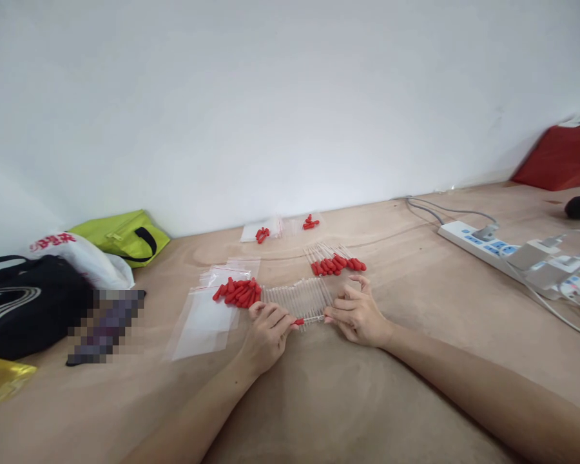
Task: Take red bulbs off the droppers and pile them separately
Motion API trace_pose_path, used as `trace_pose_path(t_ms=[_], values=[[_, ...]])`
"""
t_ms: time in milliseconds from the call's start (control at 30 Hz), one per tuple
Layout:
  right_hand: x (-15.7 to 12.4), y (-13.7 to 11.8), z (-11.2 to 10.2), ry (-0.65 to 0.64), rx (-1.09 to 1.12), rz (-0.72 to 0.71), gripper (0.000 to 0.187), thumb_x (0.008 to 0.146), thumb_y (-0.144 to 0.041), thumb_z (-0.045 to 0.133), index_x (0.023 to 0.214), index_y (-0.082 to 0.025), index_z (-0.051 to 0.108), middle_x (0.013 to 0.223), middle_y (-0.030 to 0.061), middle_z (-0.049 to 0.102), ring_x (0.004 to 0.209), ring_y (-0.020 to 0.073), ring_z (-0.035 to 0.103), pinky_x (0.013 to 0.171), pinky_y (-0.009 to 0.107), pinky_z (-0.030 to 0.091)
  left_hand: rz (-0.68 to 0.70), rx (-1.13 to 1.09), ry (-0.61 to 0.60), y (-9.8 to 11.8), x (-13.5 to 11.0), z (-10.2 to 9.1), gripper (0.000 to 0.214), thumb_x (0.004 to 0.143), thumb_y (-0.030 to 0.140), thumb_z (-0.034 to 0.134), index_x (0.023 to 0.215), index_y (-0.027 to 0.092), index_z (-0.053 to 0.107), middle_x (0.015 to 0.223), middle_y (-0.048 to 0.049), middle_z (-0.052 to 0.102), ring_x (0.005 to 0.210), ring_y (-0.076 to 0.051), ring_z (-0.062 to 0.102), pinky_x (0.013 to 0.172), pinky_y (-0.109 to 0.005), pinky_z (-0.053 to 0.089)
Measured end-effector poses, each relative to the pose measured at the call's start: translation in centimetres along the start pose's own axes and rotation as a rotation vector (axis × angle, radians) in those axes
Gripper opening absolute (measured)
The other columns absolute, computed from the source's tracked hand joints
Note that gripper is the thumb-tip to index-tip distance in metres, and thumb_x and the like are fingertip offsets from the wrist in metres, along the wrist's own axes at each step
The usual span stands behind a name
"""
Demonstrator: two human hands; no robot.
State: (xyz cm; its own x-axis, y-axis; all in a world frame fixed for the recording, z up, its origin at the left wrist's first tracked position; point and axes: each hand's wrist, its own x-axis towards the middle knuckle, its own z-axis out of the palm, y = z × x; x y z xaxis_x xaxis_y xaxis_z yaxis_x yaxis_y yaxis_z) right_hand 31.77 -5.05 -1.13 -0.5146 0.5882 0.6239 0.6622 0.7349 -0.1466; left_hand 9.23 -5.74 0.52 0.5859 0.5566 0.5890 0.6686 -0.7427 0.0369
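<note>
My left hand (272, 328) pinches a red rubber dropper bulb (298, 321) on the end of a thin glass tube (313, 318). The tube's other end is between the fingertips of my right hand (360, 314). Just beyond my hands lies a row of bare glass tubes (292, 296), side by side. A heap of loose red bulbs (236, 292) rests on clear zip bags (203, 322) to the left. Behind my right hand, several droppers with red bulbs (336, 264) lie together, their glass ends pointing to the wall.
Near the wall, small zip bags (247, 232) lie with a few red bulbs (262, 234). At right, a white power strip (478, 242) carries chargers and cables. A black bag (33, 309), a white plastic bag (87, 261) and a lime-green bag (118, 235) are at left; a red bag (560, 158) sits far right.
</note>
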Motion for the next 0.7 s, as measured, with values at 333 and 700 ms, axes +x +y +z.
trace_pose_path(t_ms=[333, 700], values=[[-0.6, 0.7, -0.9, -0.001, 0.019, 0.054, 0.024, 0.084, -0.031, 0.045, 0.072, -0.027, 0.065, 0.056, -0.0025, 0.059, 0.074, 0.0147, 0.048, 0.093, 0.043, 0.014, -0.052, 0.041, 0.097, -0.6, -0.7, -0.4, 0.02, 0.086, 0.019, 0.041, 0.072, 0.018, 0.057, 0.068, -0.0003, 0.06, 0.07, -0.014, 0.052, 0.072, -0.032, 0.032], [-0.6, 1.9, -0.8, 0.135, -0.14, 0.365, 0.027, 0.084, -0.028, 0.043, 0.074, -0.025, 0.068, 0.059, 0.0002, 0.064, 0.063, 0.0122, 0.05, 0.083, 0.036, 0.021, -0.506, 0.18, 0.417, -4.8, -0.8, -2.1, 0.027, 0.082, 0.029, 0.042, 0.098, 0.017, 0.06, 0.091, -0.0086, 0.05, 0.084, -0.018, 0.052, 0.077, -0.033, 0.045]])
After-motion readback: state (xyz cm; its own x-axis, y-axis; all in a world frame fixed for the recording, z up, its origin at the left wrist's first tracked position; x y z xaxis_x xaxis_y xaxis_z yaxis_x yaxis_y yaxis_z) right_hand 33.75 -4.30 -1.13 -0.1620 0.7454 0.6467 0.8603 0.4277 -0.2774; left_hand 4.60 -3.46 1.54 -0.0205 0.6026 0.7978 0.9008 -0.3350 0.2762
